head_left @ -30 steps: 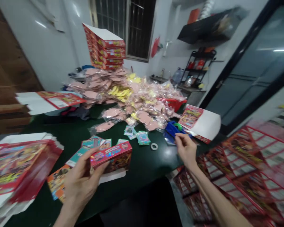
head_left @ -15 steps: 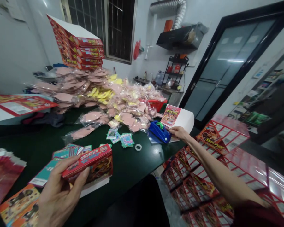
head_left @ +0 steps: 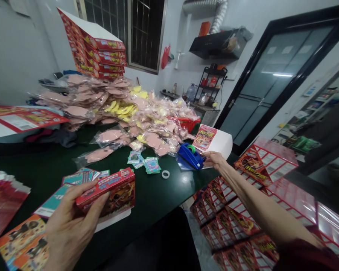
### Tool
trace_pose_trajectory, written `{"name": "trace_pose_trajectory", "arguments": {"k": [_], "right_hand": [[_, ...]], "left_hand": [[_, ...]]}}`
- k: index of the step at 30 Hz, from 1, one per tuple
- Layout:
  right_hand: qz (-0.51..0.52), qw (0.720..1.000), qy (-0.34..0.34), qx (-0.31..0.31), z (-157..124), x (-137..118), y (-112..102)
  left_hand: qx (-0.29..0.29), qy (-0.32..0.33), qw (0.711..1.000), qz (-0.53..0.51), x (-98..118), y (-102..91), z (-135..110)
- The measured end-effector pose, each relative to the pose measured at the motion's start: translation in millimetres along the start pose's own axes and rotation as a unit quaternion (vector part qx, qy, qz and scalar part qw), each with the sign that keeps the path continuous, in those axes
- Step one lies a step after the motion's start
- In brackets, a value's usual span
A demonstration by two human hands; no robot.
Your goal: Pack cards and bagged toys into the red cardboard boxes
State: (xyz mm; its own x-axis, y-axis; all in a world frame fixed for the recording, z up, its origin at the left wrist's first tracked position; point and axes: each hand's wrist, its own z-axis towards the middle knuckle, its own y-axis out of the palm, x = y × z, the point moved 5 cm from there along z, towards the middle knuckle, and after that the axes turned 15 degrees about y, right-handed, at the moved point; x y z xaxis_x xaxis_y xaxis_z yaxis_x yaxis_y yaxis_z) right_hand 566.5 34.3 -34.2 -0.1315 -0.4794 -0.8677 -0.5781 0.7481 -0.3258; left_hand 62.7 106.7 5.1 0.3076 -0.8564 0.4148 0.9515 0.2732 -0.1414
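My left hand (head_left: 69,229) is closed around a small red printed box (head_left: 110,192), held just above the dark green table (head_left: 169,192) at the lower left. My right hand (head_left: 214,159) reaches far out to the blue tape dispenser (head_left: 190,155) near the table's right edge, fingers pinched at its front end; what they hold is too small to make out. A small roll of clear tape (head_left: 165,174) lies on the table between the two hands. Teal card packs (head_left: 147,162) lie beyond it.
A large heap of pink and yellow bagged items (head_left: 124,109) covers the back of the table, with stacked red boxes (head_left: 98,52) behind it. Flat red cartons lie at the left (head_left: 22,118) and fill the floor at the right (head_left: 243,222). A folded carton (head_left: 214,141) stands beside the dispenser.
My right hand has stretched from in front of the dispenser out to its right end. The view swung right, and my left hand keeps the red box, now lower left.
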Motion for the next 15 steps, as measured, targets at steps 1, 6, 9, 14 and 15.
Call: {"name": "trace_pose_trajectory", "arguments": {"k": [1, 6, 9, 14, 15], "right_hand": [[0.016, 1.000, 0.004, 0.002, -2.9, 6.3, -0.6], [0.035, 0.999, -0.004, 0.022, -12.2, 34.6, 2.3], [-0.011, 0.998, -0.008, 0.053, -10.6, 40.9, 8.1], [-0.126, 0.976, -0.096, 0.152, -28.7, 29.7, -2.0], [-0.152, 0.963, -0.134, 0.177, -39.3, 26.2, -5.2]], "left_hand": [[0.000, -0.010, 1.000, 0.000, -0.3, 0.1, 0.2], [0.010, -0.054, 0.998, -0.025, -7.9, -0.2, -1.1], [0.006, -0.066, 0.998, -0.020, -14.5, 1.1, -2.3], [0.010, -0.087, 0.996, -0.003, -17.6, 1.6, -2.3], [0.002, -0.081, 0.997, 0.000, -15.4, 1.6, -1.4]]}}
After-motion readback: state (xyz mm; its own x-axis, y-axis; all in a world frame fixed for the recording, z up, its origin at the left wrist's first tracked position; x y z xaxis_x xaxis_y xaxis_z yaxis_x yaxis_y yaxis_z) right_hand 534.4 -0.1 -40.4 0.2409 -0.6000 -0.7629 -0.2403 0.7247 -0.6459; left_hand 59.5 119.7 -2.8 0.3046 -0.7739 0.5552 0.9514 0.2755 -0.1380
